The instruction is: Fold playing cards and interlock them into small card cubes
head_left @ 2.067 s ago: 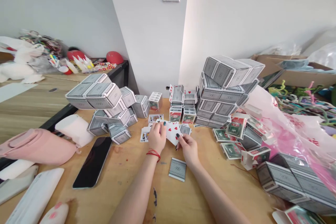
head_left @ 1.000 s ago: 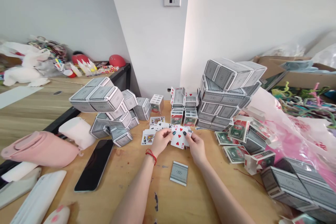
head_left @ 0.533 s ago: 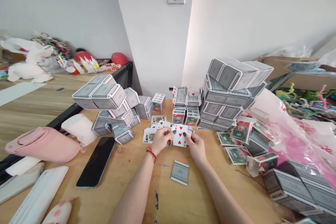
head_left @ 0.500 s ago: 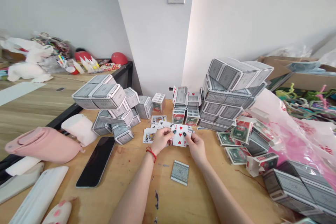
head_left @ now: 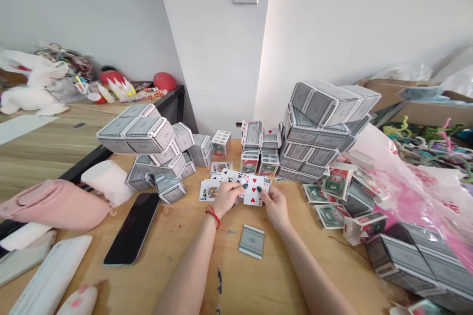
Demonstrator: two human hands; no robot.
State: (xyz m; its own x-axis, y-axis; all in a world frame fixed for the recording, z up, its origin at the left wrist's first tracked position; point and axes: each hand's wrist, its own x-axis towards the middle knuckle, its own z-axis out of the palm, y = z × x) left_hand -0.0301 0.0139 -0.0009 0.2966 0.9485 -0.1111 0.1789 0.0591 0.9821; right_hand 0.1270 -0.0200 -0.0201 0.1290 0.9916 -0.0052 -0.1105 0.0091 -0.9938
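Above the middle of the table, my left hand (head_left: 226, 199) and my right hand (head_left: 277, 207) pinch playing cards between thumbs and fingers. The front one is a three of hearts (head_left: 253, 199), and corners marked 2 peek out behind it. How many cards are held I cannot tell. Behind my left hand lie face-up cards, among them a face card (head_left: 210, 191) and clubs. Closer to me rests a card with folded edges, its grey-green patterned back up (head_left: 252, 241).
Structures built of folded cards stand at left (head_left: 148, 134) and right (head_left: 314, 130). Card boxes (head_left: 331, 216) lie at right beside a pink plastic bag (head_left: 402, 192). At left are a black phone (head_left: 132, 229) and a pink pouch (head_left: 55, 205).
The view has shifted slightly to the right. Both hands keep the cards in nearly the same place, with the three of hearts still in front.
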